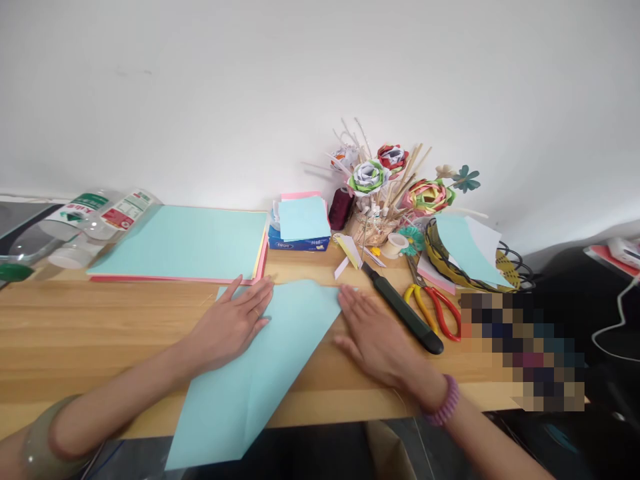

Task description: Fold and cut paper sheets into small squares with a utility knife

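Observation:
A large light blue sheet (270, 360) lies on the wooden table with one part folded over; its near end hangs past the table's front edge. My left hand (227, 330) rests flat on the sheet's left side, its fingers spread and a thin ring on one of them. At the sheet's upper right corner, my right hand (375, 337) lies palm down with fingers stretched out, the fingertips touching the paper and the palm over the wood. Neither hand is gripping anything.
Behind lie a stack of coloured paper (190, 243), plastic bottles (80, 217) and a blue box (300, 243) with small sheets. To the right are a dark cutter (403, 307), scissors (443, 310), paper flowers (369, 177) in a jar and a woven basket (445, 257).

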`<action>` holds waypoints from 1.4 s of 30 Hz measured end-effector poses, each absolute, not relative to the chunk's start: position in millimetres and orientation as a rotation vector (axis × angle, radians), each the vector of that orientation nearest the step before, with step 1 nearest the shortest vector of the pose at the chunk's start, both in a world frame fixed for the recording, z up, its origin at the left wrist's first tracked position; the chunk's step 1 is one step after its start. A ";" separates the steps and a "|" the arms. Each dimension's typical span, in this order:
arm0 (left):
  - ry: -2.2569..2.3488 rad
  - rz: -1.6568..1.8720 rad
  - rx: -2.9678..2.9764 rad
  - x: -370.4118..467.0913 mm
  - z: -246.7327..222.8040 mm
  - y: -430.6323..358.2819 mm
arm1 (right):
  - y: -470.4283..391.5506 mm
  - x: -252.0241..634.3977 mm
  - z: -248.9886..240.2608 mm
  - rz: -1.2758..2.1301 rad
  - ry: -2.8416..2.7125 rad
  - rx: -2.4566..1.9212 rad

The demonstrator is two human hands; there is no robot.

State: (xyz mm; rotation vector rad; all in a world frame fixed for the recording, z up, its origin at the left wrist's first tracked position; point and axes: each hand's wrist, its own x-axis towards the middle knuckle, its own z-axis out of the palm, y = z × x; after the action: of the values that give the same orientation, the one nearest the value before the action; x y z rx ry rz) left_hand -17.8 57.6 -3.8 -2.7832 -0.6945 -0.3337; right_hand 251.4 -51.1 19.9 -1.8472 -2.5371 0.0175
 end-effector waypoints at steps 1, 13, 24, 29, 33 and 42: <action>-0.699 -0.334 -2.783 -17.5 -3.9 57.5 | -56.6 239.8 19.6 0.036 -2.575 -1.791; -0.735 -0.318 -2.823 -18.7 -4.0 57.3 | -88.0 201.3 50.6 -0.615 -2.236 -1.547; -0.670 -0.347 -2.791 -19.7 -5.2 57.7 | -79.9 195.9 20.3 0.506 -2.662 -1.311; -0.661 -0.335 -2.785 -20.2 -4.1 58.7 | -56.8 251.7 20.5 0.225 -2.556 -1.715; -0.674 -0.314 -2.792 -19.0 -3.8 57.7 | -46.0 273.3 12.6 0.051 -2.437 -1.887; -0.673 -0.318 -2.787 -19.5 12.1 54.8 | -46.9 269.0 4.6 -0.144 -2.333 -1.977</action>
State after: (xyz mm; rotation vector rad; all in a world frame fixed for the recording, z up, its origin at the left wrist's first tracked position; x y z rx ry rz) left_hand -19.5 54.8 12.1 -2.7875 -0.6733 -0.3184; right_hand 269.0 -46.9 4.6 -1.9774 -2.3325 -0.1439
